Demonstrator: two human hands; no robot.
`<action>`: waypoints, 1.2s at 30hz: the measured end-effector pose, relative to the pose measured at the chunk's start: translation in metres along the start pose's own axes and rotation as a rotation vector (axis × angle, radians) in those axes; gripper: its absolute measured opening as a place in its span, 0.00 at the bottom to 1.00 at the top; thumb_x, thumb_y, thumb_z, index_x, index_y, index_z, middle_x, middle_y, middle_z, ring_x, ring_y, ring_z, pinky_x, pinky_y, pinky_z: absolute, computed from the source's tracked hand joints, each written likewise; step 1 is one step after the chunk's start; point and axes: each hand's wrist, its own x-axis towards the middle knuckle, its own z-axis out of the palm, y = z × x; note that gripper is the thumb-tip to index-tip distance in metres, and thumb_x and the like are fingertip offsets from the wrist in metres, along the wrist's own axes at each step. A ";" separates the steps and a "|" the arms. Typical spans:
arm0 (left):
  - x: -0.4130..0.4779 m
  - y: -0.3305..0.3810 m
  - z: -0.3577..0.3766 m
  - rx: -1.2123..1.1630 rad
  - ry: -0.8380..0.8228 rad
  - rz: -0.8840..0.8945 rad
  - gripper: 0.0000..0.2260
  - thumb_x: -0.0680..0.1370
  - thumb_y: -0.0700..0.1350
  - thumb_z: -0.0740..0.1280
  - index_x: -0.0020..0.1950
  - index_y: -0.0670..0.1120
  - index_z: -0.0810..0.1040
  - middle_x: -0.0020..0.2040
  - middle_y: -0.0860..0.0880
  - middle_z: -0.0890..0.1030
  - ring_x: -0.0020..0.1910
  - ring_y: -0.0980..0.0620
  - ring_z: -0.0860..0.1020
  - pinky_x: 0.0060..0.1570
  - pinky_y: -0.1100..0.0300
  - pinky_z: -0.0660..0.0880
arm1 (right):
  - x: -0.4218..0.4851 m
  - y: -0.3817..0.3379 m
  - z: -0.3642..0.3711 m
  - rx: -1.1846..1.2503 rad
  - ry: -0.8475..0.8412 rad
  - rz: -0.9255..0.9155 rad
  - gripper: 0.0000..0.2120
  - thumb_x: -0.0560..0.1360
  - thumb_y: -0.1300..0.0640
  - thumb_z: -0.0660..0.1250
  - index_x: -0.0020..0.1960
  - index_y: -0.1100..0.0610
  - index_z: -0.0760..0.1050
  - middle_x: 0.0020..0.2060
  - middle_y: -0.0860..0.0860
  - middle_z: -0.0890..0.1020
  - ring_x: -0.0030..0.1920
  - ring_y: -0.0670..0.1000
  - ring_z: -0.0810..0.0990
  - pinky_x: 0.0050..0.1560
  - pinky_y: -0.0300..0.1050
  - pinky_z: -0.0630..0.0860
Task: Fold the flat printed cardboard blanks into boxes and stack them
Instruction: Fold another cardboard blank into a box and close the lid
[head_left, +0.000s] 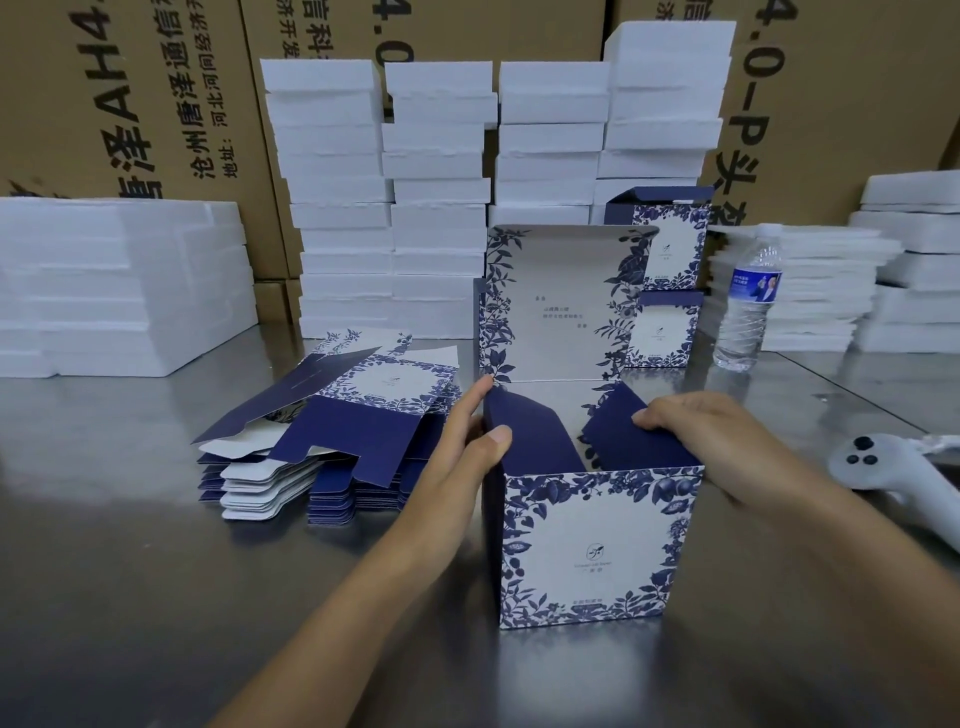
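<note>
Item: printed box (587, 545), blue-and-white floral card, standing upright at the near centre of the steel table (156, 597), lid (561, 301) raised behind, both dark side flaps tilted inward. Judged light, thin and springy along its creases, easily dented at the corners; best held by the side walls and top rim, not the lid. Left hand (457, 457) clasped the left wall, thumb hooked over the rim, fingers laid outside. Right hand (727, 431) curled its fingers over the right rim onto the flap (628, 447). Flat blanks (332, 457) lay piled just left; two finished boxes (670, 244) stood stacked behind. Surface smooth, likely slippery. Surroundings: white foam slabs (337, 208), brown cartons (156, 104), water bottle (748, 306), white controller (893, 473).
</note>
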 end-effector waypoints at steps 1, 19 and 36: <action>0.000 -0.001 0.000 0.003 0.005 -0.004 0.19 0.70 0.61 0.60 0.60 0.71 0.64 0.43 0.85 0.69 0.45 0.86 0.67 0.38 0.85 0.66 | 0.000 -0.001 -0.001 -0.023 -0.015 -0.014 0.12 0.76 0.60 0.62 0.39 0.67 0.77 0.33 0.61 0.73 0.33 0.57 0.69 0.32 0.43 0.63; 0.004 -0.007 0.000 -0.021 0.019 -0.058 0.19 0.72 0.61 0.62 0.60 0.78 0.65 0.55 0.78 0.63 0.57 0.79 0.61 0.63 0.61 0.58 | -0.021 0.010 -0.006 0.038 -0.009 -0.094 0.20 0.76 0.55 0.64 0.39 0.73 0.74 0.32 0.63 0.77 0.34 0.56 0.71 0.36 0.44 0.64; 0.003 -0.005 0.002 0.026 0.055 -0.048 0.18 0.76 0.58 0.60 0.62 0.76 0.63 0.60 0.69 0.65 0.64 0.69 0.61 0.62 0.62 0.57 | -0.040 0.017 -0.010 0.226 -0.128 -0.151 0.24 0.60 0.43 0.77 0.31 0.61 0.68 0.29 0.55 0.70 0.31 0.49 0.71 0.29 0.35 0.71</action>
